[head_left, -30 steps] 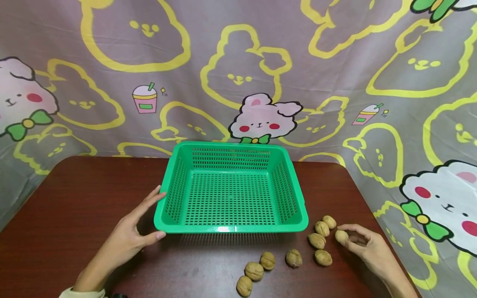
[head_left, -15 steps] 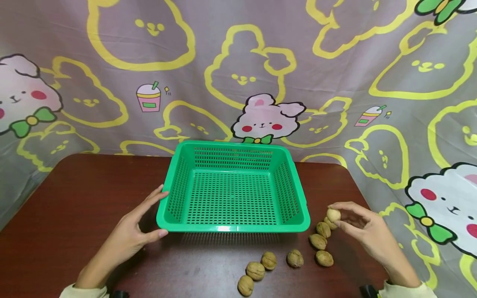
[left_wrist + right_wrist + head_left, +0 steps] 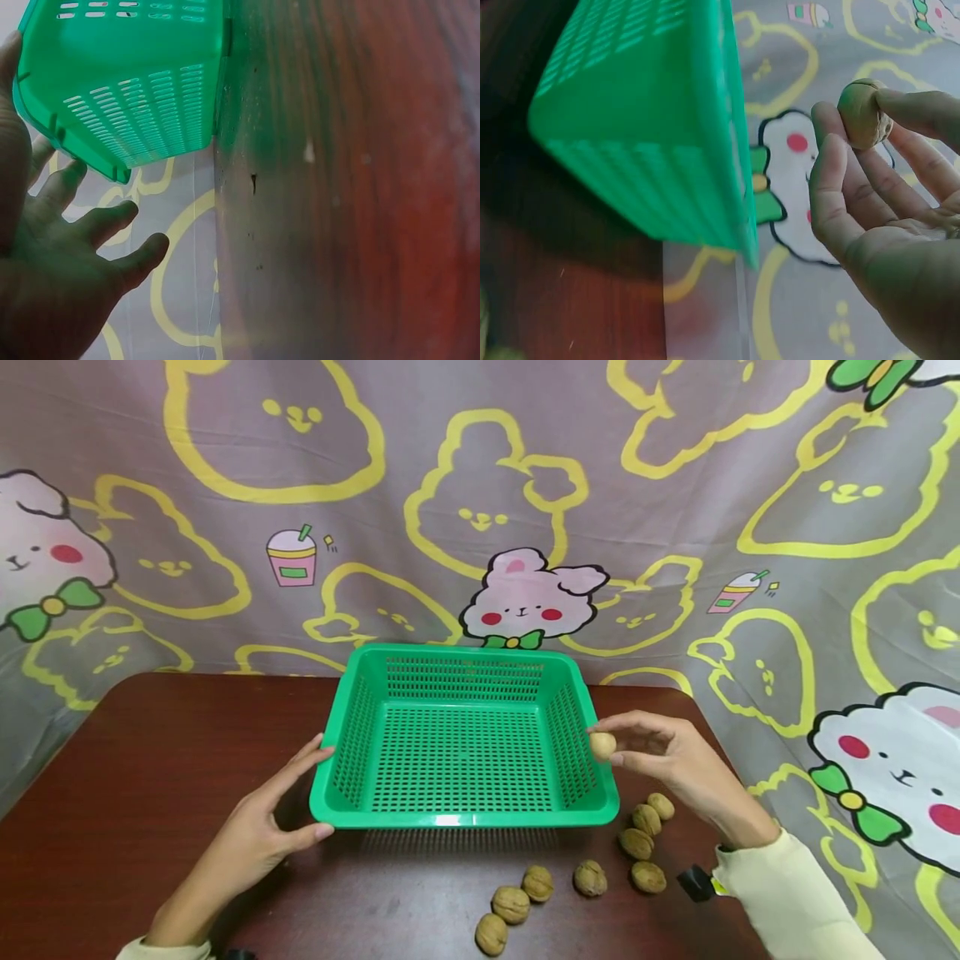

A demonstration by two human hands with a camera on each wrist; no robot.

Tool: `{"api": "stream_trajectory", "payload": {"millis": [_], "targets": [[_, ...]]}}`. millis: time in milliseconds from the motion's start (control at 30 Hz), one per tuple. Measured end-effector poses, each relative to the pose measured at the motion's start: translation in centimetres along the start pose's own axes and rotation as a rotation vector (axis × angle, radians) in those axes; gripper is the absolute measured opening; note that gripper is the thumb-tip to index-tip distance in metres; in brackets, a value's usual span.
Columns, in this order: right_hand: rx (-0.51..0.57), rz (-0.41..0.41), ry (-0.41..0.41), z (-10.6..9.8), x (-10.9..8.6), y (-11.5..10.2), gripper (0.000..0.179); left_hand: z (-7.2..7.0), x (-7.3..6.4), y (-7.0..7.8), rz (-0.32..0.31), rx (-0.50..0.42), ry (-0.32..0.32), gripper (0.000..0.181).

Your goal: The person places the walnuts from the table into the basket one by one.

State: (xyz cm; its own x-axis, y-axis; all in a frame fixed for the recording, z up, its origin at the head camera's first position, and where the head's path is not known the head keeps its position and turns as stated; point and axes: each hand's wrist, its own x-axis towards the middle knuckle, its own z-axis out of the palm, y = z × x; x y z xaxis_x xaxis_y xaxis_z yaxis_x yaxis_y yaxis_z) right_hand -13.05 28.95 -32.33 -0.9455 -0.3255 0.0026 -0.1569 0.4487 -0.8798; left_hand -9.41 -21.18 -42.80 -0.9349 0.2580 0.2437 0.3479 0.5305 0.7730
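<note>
A green plastic basket with slotted walls stands in the middle of the table, its inside bare. At its left rim my left hand is spread, fingertips and thumb touching the edge; the left wrist view shows the other fingers apart beside the wall. My right hand pinches a walnut between thumb and fingertips, right over the basket's right rim. In the right wrist view that walnut is held up above the rim. Several more walnuts lie on the table near the basket's front right corner.
Other walnuts lie in a loose row before the basket. The dark reddish wooden table reaches back to a printed cloth with cartoon rabbits, which also hangs along both sides.
My right hand has lifted the walnut from beside the others and carried it up and left to the basket's right rim. My left hand stays at the left rim.
</note>
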Motion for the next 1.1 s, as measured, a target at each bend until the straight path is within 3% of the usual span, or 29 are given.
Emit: {"api": "stream_trajectory", "payload": {"millis": [167,533,933,1100], "targets": [[0.057,0.023,-0.069,0.9,2.6,-1.1,0.033,0.0,0.0,0.1,0.005,-0.008,0.001,0.089],[0.253,-0.03,-0.24,3.3,8.6,-2.9,0.033,0.1,0.1,0.2,0.034,0.001,0.024,0.09],[0.374,-0.04,-0.42,7.9,14.8,-3.1,0.028,0.3,0.1,-0.1,0.08,-0.007,0.061,0.09],[0.363,-0.027,-0.508,10.3,16.5,-2.7,0.028,0.4,0.2,0.0,0.087,-0.019,0.069,0.09]]}}
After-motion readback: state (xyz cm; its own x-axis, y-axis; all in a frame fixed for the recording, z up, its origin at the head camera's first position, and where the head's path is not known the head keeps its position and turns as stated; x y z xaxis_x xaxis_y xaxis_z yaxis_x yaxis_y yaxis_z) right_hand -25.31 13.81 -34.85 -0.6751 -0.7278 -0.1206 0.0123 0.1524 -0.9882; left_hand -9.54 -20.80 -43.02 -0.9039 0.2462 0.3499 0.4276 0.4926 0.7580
